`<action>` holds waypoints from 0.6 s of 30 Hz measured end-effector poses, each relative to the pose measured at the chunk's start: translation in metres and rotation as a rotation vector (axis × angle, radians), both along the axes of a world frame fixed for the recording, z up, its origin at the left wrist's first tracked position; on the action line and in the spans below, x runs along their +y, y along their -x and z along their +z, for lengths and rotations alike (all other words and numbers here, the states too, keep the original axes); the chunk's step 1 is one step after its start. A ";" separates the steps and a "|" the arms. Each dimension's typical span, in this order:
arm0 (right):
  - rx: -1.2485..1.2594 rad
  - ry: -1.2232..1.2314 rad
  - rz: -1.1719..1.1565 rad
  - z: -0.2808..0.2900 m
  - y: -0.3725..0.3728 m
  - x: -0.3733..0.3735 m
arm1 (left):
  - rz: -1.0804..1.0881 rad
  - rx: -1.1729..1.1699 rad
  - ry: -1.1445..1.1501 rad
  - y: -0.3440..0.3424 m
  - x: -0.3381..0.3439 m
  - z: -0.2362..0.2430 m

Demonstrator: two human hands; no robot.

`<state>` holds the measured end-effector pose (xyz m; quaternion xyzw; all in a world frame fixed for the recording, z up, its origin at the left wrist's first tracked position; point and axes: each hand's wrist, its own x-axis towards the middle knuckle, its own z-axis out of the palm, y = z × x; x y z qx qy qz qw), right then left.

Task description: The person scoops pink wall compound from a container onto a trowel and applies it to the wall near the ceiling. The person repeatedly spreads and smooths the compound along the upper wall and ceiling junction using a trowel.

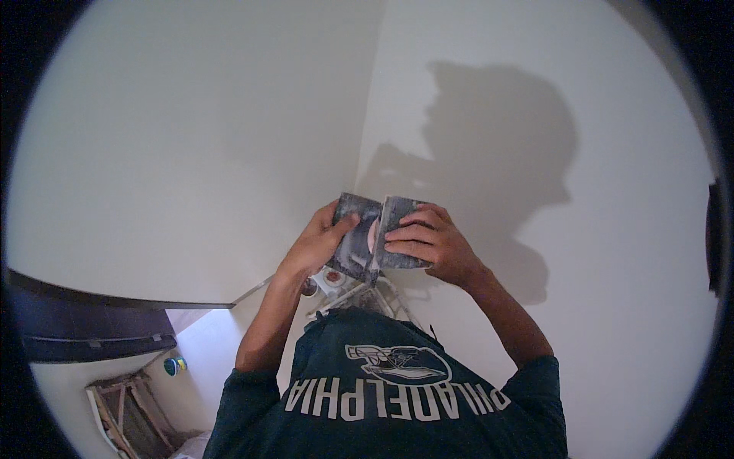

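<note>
My left hand (315, 243) grips a dark grey, dust-marked flat piece (356, 205) that looks like sandpaper, its thumb lying across the face. Beside it, my right hand (443, 246) is closed round a dusty dark block (399, 213) with pale edges, which looks like a sanding block. Several fingers of that hand stretch over the block's face. The two pieces are held edge to edge in front of my chest, and their edges seem to touch or overlap. The undersides of both are hidden.
Pale walls meet in a corner (365, 122) ahead, with shadows on the right wall (627, 191). A stepladder-like white frame (394, 298) and a round container (332, 277) are below my hands. At lower left are a dark cabinet-like panel (84, 325) and a wooden frame (130, 413).
</note>
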<state>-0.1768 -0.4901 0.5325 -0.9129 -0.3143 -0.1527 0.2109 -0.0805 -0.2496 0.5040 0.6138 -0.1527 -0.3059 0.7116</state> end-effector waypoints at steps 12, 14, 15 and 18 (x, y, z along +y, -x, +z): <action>0.110 -0.685 -0.359 -0.012 -0.013 0.025 | 0.650 0.428 0.482 -0.017 -0.029 -0.049; -0.059 -0.623 -0.358 -0.019 -0.008 0.049 | 0.696 0.399 0.500 -0.007 -0.039 -0.039; -0.074 -0.625 -0.300 -0.023 -0.011 0.057 | 0.712 0.357 0.521 -0.004 -0.042 -0.034; -0.064 -0.532 -0.248 -0.049 -0.018 0.048 | 0.716 0.194 0.522 -0.003 -0.037 -0.037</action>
